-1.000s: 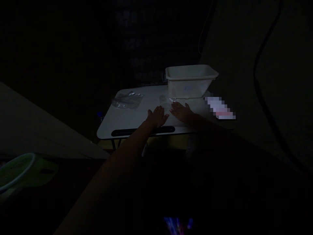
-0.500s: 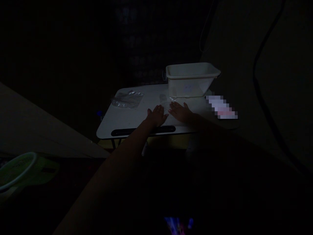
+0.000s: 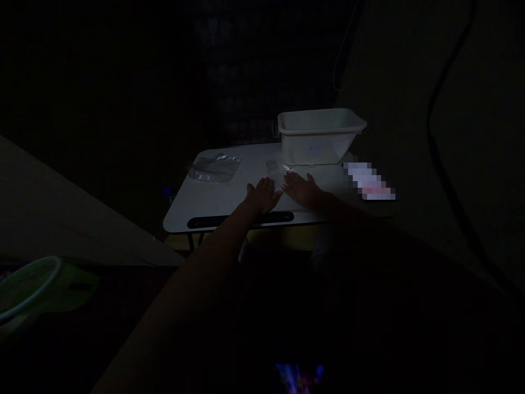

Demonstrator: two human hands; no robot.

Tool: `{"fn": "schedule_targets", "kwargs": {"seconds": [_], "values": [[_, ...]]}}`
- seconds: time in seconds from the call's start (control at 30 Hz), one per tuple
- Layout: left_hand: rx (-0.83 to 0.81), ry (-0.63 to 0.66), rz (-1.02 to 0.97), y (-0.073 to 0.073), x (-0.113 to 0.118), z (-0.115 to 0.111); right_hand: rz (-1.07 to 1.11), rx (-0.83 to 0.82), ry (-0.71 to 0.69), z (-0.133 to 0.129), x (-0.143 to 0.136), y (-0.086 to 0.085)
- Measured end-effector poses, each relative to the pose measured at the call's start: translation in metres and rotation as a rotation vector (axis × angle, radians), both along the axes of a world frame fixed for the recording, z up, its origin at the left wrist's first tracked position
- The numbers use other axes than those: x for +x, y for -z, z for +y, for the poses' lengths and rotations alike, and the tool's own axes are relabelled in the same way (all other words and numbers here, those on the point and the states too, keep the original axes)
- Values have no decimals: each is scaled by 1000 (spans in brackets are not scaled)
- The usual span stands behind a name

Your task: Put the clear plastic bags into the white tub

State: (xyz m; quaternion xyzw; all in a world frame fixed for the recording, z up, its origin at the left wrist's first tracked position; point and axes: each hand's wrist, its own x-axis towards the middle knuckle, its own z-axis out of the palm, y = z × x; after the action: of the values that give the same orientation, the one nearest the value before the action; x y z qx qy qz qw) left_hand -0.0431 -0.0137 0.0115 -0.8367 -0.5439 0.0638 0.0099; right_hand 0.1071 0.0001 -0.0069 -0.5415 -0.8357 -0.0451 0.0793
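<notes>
1. Two bare hands reach over a white rectangular tabletop with rounded corners and a dark edge (image 3: pixel 213 203); the scene is very dim.
2. The left hand (image 3: pixel 262 196) is flattened palm down, thumb and fingers extended, near the long black slotted strip (image 3: pixel 207 221) along the near edge.
3. The right hand (image 3: pixel 302 189) is likewise flat, fingers spread and pointing inward, the two hands just apart.
4. A clear, thin plastic sheet or bag (image 3: pixel 274 166) lies on the tabletop between and just beyond the fingertips; the gloom hides how firmly either hand presses on it.
5. Directly behind it stands an off-white, rectangular plastic tub with sloping sides (image 3: pixel 314 146), upright, a dark clip at its left end.
6. Another crumpled, clear plastic bag (image 3: pixel 217 168) lies toward the tabletop's far left.
7. Right of the right hand, a bright, pixelated flat object (image 3: pixel 371 181) rests near the tabletop's right edge.
8. Low at left sits a green mesh plastic basket with a pale rim (image 3: pixel 65 298).
</notes>
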Motion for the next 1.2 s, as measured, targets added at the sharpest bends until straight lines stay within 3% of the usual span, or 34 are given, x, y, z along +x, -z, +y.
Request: {"fn": "schedule_targets", "kwargs": {"seconds": [0.27, 0.6, 0.9, 1.2], "values": [[-12, 6, 18, 2, -1, -1, 13, -82, -47, -2, -16, -5], [18, -3, -11, 2, 1, -3, -43, 16, 25, -5, 5, -3], [5, -2, 6, -1, 2, -5, 9, 42, -42, -4, -8, 1], [-2, -7, -7, 0, 1, -8, 1, 28, 17, 5, 3, 2]]}}
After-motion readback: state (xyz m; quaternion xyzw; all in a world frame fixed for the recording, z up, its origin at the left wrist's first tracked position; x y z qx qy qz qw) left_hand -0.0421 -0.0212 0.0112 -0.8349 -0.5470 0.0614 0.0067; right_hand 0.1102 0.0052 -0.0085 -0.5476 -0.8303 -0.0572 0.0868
